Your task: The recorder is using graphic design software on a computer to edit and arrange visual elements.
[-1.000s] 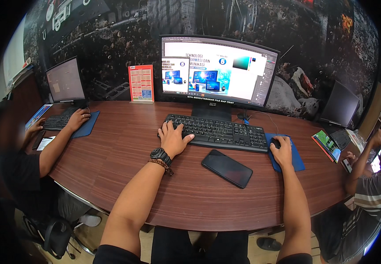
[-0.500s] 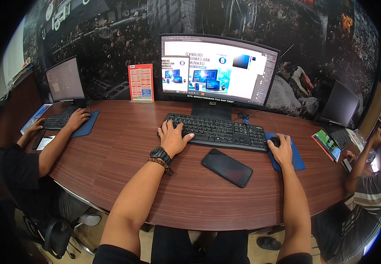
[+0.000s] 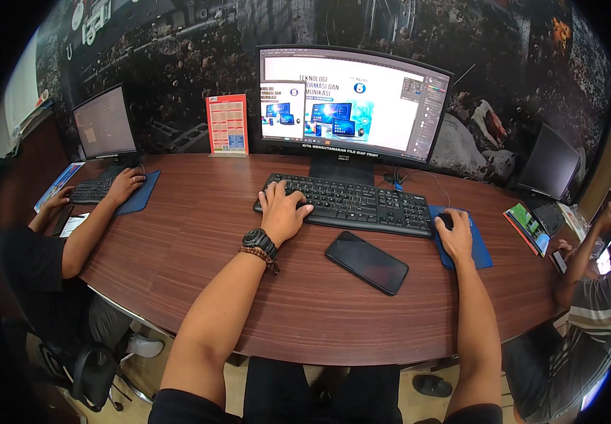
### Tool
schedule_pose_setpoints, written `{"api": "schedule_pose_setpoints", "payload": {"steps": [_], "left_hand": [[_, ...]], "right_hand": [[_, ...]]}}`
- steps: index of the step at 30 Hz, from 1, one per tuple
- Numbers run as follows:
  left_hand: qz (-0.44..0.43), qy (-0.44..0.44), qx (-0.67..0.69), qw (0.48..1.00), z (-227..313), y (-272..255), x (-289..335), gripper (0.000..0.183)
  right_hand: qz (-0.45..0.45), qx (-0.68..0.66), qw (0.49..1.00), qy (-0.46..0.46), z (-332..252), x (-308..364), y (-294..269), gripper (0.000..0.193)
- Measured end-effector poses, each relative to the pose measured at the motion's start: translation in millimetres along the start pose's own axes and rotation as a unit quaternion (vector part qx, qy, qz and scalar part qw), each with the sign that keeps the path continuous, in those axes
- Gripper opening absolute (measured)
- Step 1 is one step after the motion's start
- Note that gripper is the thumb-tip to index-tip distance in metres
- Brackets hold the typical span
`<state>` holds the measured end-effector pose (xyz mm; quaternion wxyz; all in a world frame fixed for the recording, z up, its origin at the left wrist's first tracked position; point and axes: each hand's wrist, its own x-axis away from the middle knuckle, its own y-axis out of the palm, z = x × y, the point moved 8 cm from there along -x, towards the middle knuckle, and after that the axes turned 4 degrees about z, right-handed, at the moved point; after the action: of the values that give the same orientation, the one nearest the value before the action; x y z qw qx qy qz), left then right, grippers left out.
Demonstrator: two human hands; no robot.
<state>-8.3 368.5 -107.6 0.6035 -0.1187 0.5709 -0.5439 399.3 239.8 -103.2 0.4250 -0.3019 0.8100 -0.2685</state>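
Here, keyboard [image 3: 369, 208] partly under spread left hand [image 3: 282, 213], mouse [image 3: 447, 220] cupped in right hand [image 3: 457, 240].

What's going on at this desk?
Someone has the left hand on the left end of a black keyboard and the right hand curled over a mouse on a blue pad. The lit monitor ahead shows a page design. A dark-screened phone lies on the desk, nearer than the keyboard. One co-worker sits to the left, another to the right.

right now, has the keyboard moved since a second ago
No. The keyboard keeps its place relative to the monitor; both appear slightly higher because the view shifted.
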Motion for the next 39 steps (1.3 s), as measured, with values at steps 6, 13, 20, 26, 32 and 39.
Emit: {"api": "schedule_pose_setpoints", "payload": {"steps": [6, 13, 20, 26, 32, 39], "left_hand": [[0.004, -0.019, -0.004, 1.000, 3.9, -1.1, 0.2, 0.043], [0.004, -0.068, -0.036, 0.997, -5.4, -1.9, 4.7, 0.075], [-0.014, -0.071, -0.043, 0.996, -7.8, 2.3, 4.5, 0.078], [-0.012, -0.070, -0.049, 0.996, -9.3, 4.1, 4.5, 0.078], [-0.022, -0.079, -0.042, 0.996, -9.9, 5.0, 3.7, 0.078], [-0.017, -0.078, -0.043, 0.996, -10.6, 5.4, 3.8, 0.078]], "right_hand": [[0.016, -0.033, 0.999, -0.029, 4.5, -1.9, 3.5, 0.035], [0.026, -0.039, 0.998, -0.034, 4.2, -2.4, 1.2, 0.033], [0.028, -0.045, 0.998, -0.032, 4.2, -3.0, 1.0, 0.033], [0.031, -0.034, 0.999, -0.026, 4.0, -2.6, 0.4, 0.033], [0.037, -0.044, 0.998, -0.026, 4.5, -1.8, -1.0, 0.033], [0.044, -0.039, 0.997, -0.044, 3.8, -2.2, -1.4, 0.033]]}}
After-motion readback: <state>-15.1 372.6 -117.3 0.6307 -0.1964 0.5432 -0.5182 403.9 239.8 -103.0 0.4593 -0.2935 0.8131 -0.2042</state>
